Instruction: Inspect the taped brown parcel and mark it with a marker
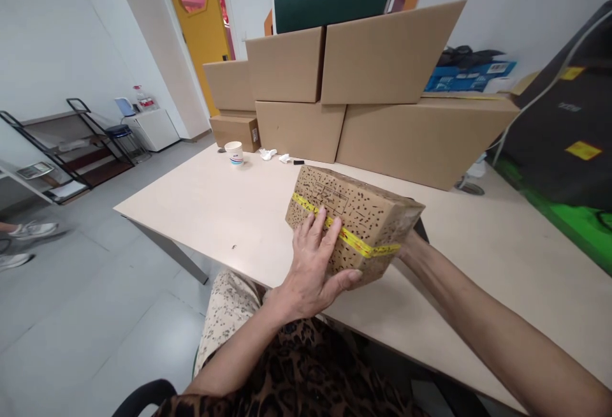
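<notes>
A brown cardboard box [361,203] with dark speckles and a printed label sits tilted over the table in front of me. Yellow tape [354,240] runs along its near side and round the corner. My left hand [313,257] lies against the near face, its fingers stretched out over the tape and the thumb low along the bottom edge. Behind the box's right end reaches my right hand [405,246]; only the wrist and a bit of the hand show, and its fingers are hidden.
On the pale table [191,206] stand a paper cup [234,153], crumpled tissues [268,154] and a small black object [299,162]. Large stacked cartons [301,130] line the far edge. A dark bag [568,104] is at right. A rack [71,149] stands on the floor at left.
</notes>
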Demonstrator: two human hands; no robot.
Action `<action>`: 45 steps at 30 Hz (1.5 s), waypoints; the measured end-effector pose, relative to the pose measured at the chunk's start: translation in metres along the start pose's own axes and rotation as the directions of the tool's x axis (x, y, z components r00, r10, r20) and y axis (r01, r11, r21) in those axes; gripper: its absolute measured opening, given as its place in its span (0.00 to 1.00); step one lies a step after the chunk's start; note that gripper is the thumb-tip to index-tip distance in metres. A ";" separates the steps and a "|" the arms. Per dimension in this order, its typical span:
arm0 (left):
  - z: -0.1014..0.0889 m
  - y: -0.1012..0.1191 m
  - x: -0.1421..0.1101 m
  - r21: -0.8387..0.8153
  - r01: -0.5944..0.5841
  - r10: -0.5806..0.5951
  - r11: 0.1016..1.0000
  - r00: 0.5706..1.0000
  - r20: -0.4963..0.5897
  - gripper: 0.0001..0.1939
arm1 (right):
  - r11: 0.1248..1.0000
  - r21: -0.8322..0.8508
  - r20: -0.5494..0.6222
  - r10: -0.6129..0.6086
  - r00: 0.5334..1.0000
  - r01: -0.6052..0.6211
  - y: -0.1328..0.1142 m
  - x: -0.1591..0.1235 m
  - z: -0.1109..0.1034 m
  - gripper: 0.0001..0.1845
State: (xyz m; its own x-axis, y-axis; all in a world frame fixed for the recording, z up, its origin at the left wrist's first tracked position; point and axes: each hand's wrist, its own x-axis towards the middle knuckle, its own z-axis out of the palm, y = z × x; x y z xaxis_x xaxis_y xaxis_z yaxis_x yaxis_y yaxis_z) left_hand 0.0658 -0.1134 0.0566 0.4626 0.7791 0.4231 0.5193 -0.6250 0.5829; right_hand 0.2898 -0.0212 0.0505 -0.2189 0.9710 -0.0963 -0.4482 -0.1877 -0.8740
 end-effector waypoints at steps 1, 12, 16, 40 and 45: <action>0.004 -0.001 0.002 0.023 0.000 0.000 1.000 1.000 -0.006 0.45 | 1.000 -0.007 -0.010 0.018 1.000 -0.018 -0.004 0.002 -0.003 0.06; 0.026 -0.003 0.010 0.150 0.116 -0.142 0.982 0.975 0.173 0.43 | 0.871 -0.491 -0.132 -0.081 0.988 0.006 -0.077 -0.014 -0.018 0.28; 0.029 -0.001 0.015 0.176 0.148 -0.187 0.973 0.956 0.228 0.45 | 0.604 -0.776 0.107 -0.158 0.982 0.182 -0.092 -0.030 -0.015 0.38; -0.058 -0.099 0.051 -0.552 0.387 -0.490 0.739 0.870 -0.046 0.56 | 0.938 -0.347 -0.272 -0.096 0.957 -0.004 -0.017 0.007 -0.014 0.21; -0.053 -0.111 0.055 -0.672 0.404 -0.572 0.621 0.820 -0.035 0.56 | 0.888 -0.446 -0.327 -0.274 0.905 0.108 0.011 0.009 -0.015 0.27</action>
State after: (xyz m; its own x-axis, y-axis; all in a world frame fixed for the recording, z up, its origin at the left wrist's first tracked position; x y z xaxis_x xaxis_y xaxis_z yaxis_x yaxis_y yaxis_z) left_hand -0.0042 0.0011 0.0520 0.0575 0.9976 0.0377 0.0270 -0.0393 0.9989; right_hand 0.2957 -0.0127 0.0326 0.2079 0.9781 -0.0034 -0.0349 0.0040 -0.9994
